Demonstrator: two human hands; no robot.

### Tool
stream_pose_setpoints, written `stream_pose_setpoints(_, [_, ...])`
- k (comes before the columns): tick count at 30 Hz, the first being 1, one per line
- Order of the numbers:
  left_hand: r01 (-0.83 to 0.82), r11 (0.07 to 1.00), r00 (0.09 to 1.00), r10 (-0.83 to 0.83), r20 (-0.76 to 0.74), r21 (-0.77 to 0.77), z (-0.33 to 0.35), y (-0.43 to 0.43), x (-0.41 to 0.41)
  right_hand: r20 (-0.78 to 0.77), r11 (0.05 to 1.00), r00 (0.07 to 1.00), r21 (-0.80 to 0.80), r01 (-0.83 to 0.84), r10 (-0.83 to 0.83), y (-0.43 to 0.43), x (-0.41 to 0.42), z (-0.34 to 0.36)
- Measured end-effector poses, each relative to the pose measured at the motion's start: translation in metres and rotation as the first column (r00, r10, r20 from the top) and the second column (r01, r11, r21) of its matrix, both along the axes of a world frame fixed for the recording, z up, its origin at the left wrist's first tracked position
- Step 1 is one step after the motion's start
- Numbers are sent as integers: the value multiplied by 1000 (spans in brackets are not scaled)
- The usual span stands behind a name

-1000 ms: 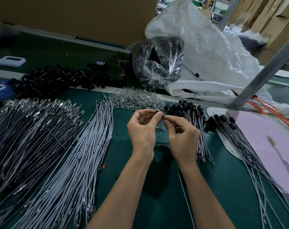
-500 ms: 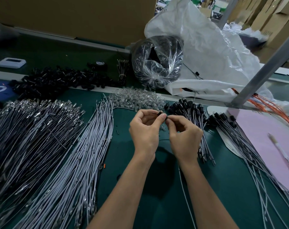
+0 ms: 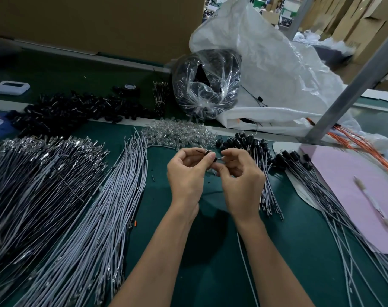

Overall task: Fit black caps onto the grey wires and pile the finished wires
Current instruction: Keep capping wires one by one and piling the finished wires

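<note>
My left hand [image 3: 187, 173] pinches a small black cap [image 3: 208, 154] between thumb and fingertips at the middle of the green table. My right hand [image 3: 242, 180] pinches the end of a grey wire [image 3: 246, 262] right at the cap; the wire runs down past my right forearm. Bare grey wires [image 3: 95, 218] lie in a long bundle to the left. Two piles of capped wires [image 3: 253, 149] lie fanned out just right of my hands. Loose black caps [image 3: 73, 111] are heaped at the back left.
A mass of darker wires with metal ends [image 3: 33, 173] fills the far left. Clear small parts [image 3: 179, 135] lie behind my hands. A plastic bag of black parts [image 3: 207, 85], a white sack [image 3: 277, 69], a metal post [image 3: 352, 85] and a pink sheet [image 3: 355, 185] with a pen stand to the right.
Both hands stay together at the table's middle; the cap and the wire end have shifted slightly between my fingertips, and my right fingers have spread a little.
</note>
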State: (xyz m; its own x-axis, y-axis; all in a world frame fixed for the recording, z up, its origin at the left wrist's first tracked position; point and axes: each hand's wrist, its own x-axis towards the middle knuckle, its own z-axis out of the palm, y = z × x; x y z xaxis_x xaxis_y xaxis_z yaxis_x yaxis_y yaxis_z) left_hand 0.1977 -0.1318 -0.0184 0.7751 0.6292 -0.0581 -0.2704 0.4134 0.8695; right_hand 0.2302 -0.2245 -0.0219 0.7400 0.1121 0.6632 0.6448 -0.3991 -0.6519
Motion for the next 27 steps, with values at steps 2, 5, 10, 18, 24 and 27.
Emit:
stream_pose_setpoints(2, [1,1000,1000,-1,-2,-12,1,2,-2,38,1000,999,-14,2,-2,0,1,-1])
stream_pose_setpoints(5, [72,996,997,-72,13,-46,3,2,-3,28,1000,999,-18,-16,17,-2,3,-1])
stream_pose_setpoints(10, [162,987,987,-161,15,-24,3,3,-4,24,998,999,-37,-44,45,-3,3,-1])
stream_pose_setpoints(18, [104,994,995,-104,-6,-40,4,4,-6,60,996,997,-70,-54,58,-1,1,-1])
stream_pose_setpoints(24, [13,1000,1000,-13,-9,-17,5,5,-5,8,991,996,-96,-91,92,0,1,0])
stream_pose_setpoints(27, [-55,998,998,55,-7,9,5,6,-4,-85,980,986,-126,-153,143,0,1,0])
